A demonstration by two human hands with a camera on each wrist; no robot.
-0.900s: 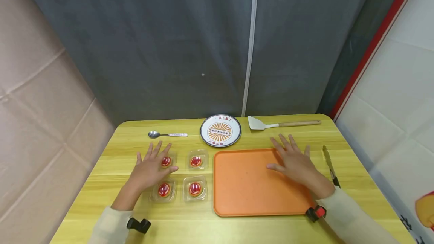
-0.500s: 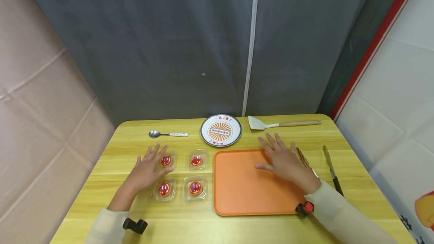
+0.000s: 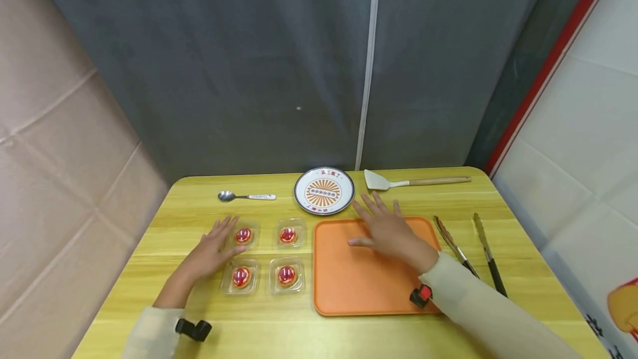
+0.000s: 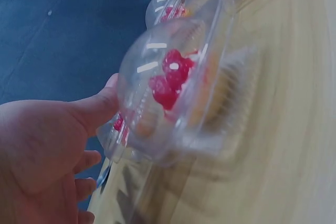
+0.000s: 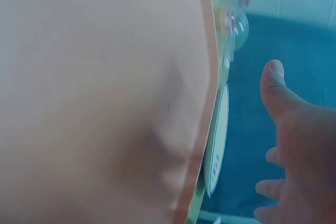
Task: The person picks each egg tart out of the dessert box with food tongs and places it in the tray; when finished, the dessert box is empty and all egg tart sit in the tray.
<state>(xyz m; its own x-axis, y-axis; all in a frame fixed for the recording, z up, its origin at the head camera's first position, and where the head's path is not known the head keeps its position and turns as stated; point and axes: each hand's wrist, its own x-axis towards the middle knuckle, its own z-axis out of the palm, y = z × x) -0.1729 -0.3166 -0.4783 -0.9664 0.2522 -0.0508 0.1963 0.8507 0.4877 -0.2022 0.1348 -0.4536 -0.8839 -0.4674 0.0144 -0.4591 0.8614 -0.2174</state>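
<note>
Tabletop [image 3: 279, 328]: we are looking down on yellow wood grain, its far edge running along a dark grey curtain [image 3: 224, 71]
Left hand [image 3: 206, 256]: we are seeing its back, fingers straight and slightly parted, reaching from the near left corner; the thumb is standing close beside a domed lid, and we are unable to tell if they are touching
Red-topped tarts [image 3: 287, 235]: four are sitting in clear domed boxes [image 3: 240, 277], two by two, toward the left edge, the left pair just beside the left hand
Right hand [image 3: 394, 234]: we are seeing it hovering above the orange tray [image 3: 349, 287], fingers spread wide, the longest ones reaching past the tray's far edge
Orange tray: it is lying flat, right of the boxes
Far edge: a spoon [image 3: 246, 196], a patterned plate [image 3: 324, 191] and a white spatula [image 3: 416, 181] are lying along it, left to right
Right edge: two slim dark-handled utensils [image 3: 490, 256] are lying near it, one partly hidden by the sleeve [image 3: 478, 298]
</note>
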